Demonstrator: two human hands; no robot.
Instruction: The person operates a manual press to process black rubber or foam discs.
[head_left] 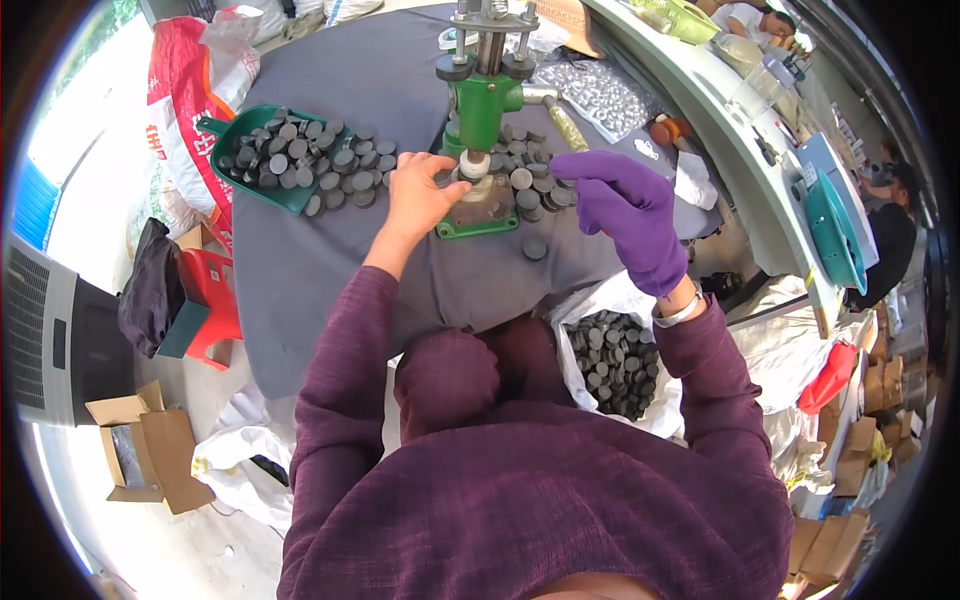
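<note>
Pale round part: right here at the centre, a pale round part (474, 165) sits under the ram of the green press (483, 112); workpiece or tooling, I cannot tell.
Left hand: bare, the left hand (418, 197) comes in from the left, thumb and forefinger a little apart beside that part; whether they grip anything, I cannot tell.
Right hand: purple-gloved, the right hand (630, 210) hangs just right of the press, fingers bent; anything inside is hidden.
Done so far: one piece looks mid-process, I'd judge; finished and unfinished discs can't be told apart.
Left to do: plenty, perhaps, with dark discs (362, 182) spilling from the green scoop (292, 202) at left, more right of the press, and one loose disc (534, 248) nearer on the tabletop (300, 270).
Near right: a white sack (625, 292) full of similar discs, possibly the output.
</note>
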